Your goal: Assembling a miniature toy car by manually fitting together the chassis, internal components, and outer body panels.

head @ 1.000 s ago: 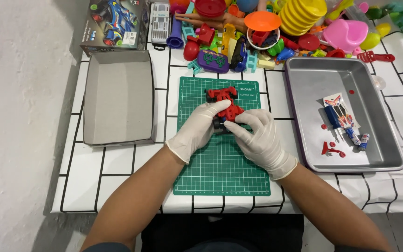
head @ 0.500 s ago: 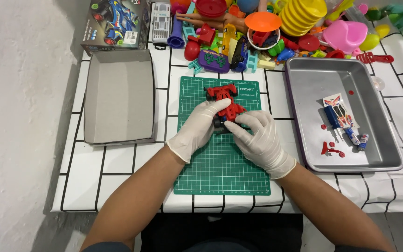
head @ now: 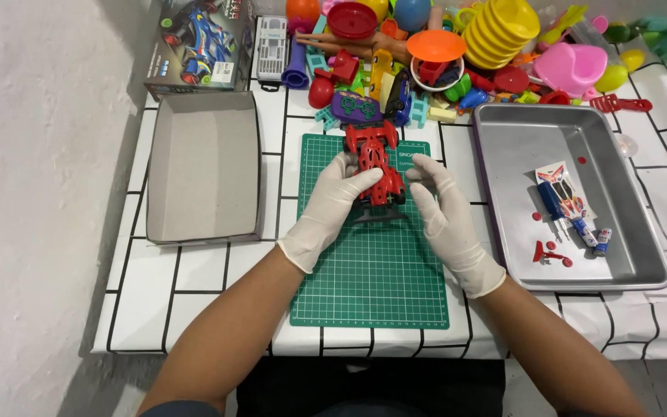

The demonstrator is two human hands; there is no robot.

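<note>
Green cutting mat (head: 364,286) under both gloved hands. Red toy car (head: 376,166) sits at mat's far end, nose pointing away. Left hand (head: 333,205) closed on car's rear flank; right hand (head: 441,208) open, fingers just beside opposite flank. Car looks light, stiff plastic, thin wing likely fragile; best held by body sides.

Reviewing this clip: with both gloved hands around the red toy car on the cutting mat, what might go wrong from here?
1. The left hand grips the red toy car while the right hand looks open beside it; a one-sided hold may let it slip onto the green cutting mat.
2. The toy pile crowds the mat's far edge; the car's nose could knock pieces loose.
3. Tiny red parts lie loose in the metal tray and could scatter if bumped.
</note>
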